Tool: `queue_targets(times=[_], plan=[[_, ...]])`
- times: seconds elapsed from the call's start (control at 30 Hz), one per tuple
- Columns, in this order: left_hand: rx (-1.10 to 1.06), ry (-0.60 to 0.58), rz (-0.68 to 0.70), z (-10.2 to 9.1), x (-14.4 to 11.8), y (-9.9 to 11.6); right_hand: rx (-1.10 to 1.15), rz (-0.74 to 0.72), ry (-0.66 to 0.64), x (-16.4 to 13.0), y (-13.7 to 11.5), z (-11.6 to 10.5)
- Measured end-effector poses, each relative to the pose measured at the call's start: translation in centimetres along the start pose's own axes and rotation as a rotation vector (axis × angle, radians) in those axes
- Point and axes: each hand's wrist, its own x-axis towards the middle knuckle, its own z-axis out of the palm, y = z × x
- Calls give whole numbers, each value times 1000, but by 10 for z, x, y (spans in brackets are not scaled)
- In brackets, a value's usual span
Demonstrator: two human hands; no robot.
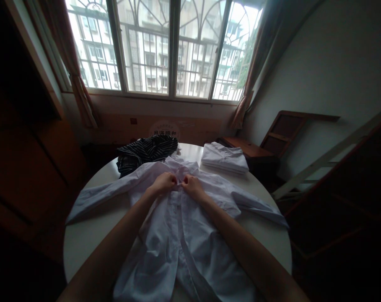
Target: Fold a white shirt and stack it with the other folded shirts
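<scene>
both forearms run up from the lower edge and converge at the upper chest of a white shirt (184,235), wrists slightly bent inward. left hand (164,183): knuckles up, fingers curled, grip pinched together on the shirt's front placket just below the collar. right hand (193,186): mirrors it, fingers curled, grip pinched on the same placket strip, fingertips of the two hands almost meeting. whether a button lies between them cannot be told.

white shirt: thin woven cloth, faintly creased, lies front-up and flat on the round pale surface (86,235), collar toward the window (165,46), sleeves spread out to both sides, hem hanging off the near edge.

beyond the collar, left: a crumpled dark garment with fine white stripes (146,153), touching the shirt's shoulder. beyond, right: a neat rectangular stack of folded white cloth (224,157), just beside the shirt. the barred window carries arched metalwork.
</scene>
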Motion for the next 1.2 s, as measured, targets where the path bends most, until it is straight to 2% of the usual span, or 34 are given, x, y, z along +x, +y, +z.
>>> queue_targets(times=[0.1, 0.17, 0.23, 0.37, 0.43, 0.57, 0.67, 0.87, 1.1, 1.2], plan=[[-22, -110, -5, -2, 0, -4, 54, 47, 31, 3, 1, -1], [-19, -112, -24, 1, 1, -4, 79, 67, 53, 4, 1, 0], [-5, -54, -62, 6, 1, -2, 86, 67, 56, 5, 2, 3], [25, 149, -171, 22, 0, 3, 55, 33, 36, 2, 2, 8], [40, 196, -192, 29, -1, 5, 15, 8, 31, 0, 2, 8], [84, 215, -199, 35, -3, 6, -73, -5, 23, -5, 0, 7], [82, 252, -196, 38, -2, 5, -40, 10, 14, -4, 0, 6], [13, 265, -183, 41, 1, 1, 138, 186, -13, 11, 10, 8], [-3, 271, -179, 40, 0, 2, 136, 346, 25, 25, 10, 9], [-12, 278, -171, 39, -1, 3, 115, 340, 53, 20, 2, 12]])
